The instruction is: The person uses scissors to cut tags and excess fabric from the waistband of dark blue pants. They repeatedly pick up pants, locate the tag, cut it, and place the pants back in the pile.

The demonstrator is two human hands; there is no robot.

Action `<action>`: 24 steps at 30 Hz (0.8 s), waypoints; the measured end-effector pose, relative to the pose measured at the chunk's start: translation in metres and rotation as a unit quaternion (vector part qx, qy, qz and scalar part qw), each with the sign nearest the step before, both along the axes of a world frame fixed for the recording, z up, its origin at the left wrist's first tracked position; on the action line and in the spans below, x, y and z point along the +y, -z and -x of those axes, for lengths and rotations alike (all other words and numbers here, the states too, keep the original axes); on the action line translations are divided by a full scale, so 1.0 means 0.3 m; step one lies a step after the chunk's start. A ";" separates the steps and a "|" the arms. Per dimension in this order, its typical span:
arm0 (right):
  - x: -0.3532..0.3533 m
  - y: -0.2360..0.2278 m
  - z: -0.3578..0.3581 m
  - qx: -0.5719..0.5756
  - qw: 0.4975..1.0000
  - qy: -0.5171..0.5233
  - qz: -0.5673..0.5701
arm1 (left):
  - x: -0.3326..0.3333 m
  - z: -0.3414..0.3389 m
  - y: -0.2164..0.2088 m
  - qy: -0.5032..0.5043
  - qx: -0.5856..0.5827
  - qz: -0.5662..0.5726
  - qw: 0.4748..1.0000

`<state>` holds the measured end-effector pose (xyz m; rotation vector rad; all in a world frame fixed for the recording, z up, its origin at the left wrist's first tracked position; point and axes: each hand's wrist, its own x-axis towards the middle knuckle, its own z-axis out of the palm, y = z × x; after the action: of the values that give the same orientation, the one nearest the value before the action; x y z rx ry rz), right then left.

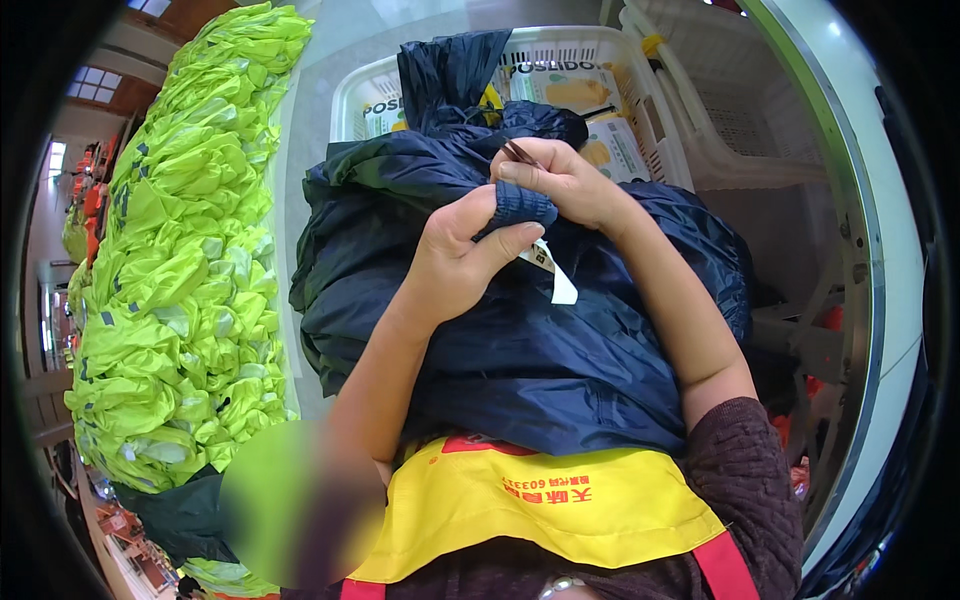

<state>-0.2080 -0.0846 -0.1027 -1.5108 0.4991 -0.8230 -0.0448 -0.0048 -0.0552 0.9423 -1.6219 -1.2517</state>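
Navy garment fabric point(480, 330) lies bunched in front of me. My left hand point(455, 250) pinches a gathered, elastic-looking navy edge point(525, 203) of it, thumb on the near side. A white label strip point(563, 290) with dark print hangs below that edge. Just beyond, my right hand point(560, 180) is closed around a slim dark tool with two thin prongs point(518, 153). Its prongs show above the fingers, but whether it is snips or tweezers I cannot tell. The right fingers are close to the elastic edge; the grip hides part of it.
Behind the fabric stands a white plastic basket point(655, 100) holding printed packages point(610, 145) and more navy fabric. A long heap of neon-yellow garments point(190, 260) runs along the left. Another translucent crate point(740, 110) is at the back right, beside a metal frame edge point(850, 230).
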 end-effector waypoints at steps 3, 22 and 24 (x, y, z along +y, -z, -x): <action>0.034 0.023 -0.011 -0.022 0.984 0.036 -0.171 | -0.010 -0.009 0.006 -0.054 -0.163 0.206 0.963; 0.156 -0.084 -0.066 -0.056 0.974 0.211 0.062 | -0.017 0.018 0.063 -0.096 0.027 0.052 0.994; 0.168 -0.076 -0.081 -0.092 0.966 0.238 0.050 | -0.019 0.027 0.066 -0.100 0.034 0.065 0.992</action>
<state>-0.1836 -0.0342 -0.0798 -1.4050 0.7019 -1.3665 -0.0529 -0.0107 -0.0749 0.9445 -1.4983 -1.0183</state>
